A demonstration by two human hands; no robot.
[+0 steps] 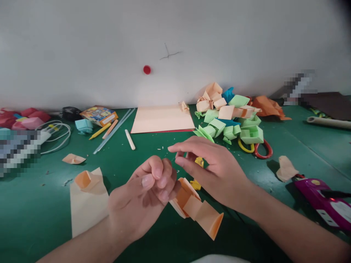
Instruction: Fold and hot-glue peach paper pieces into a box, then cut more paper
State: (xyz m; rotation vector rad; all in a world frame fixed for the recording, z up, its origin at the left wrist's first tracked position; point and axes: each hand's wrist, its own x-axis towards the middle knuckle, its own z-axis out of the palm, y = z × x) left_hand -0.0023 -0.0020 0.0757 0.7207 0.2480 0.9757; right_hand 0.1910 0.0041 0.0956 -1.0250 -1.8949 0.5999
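My left hand (pixel 142 199) is curled into a fist around one end of a folded orange paper piece (pixel 200 212), which juts out to the right and down above the green table (pixel 41 215). Just above that piece hovers my right hand (pixel 214 168), fingers bent and close together, fingertips pointing left toward my left hand. A small yellow object (pixel 197 173) shows partly under my right hand; whether the fingers touch it is hidden.
A pile of folded green and orange paper shapes (pixel 233 117) lies at the back right, with scissors (pixel 259 148) beside it. A peach paper sheet (pixel 163 118) lies at the back centre. Another sheet with a folded piece (pixel 87 197) lies left. A purple glue gun (pixel 323 201) is at right.
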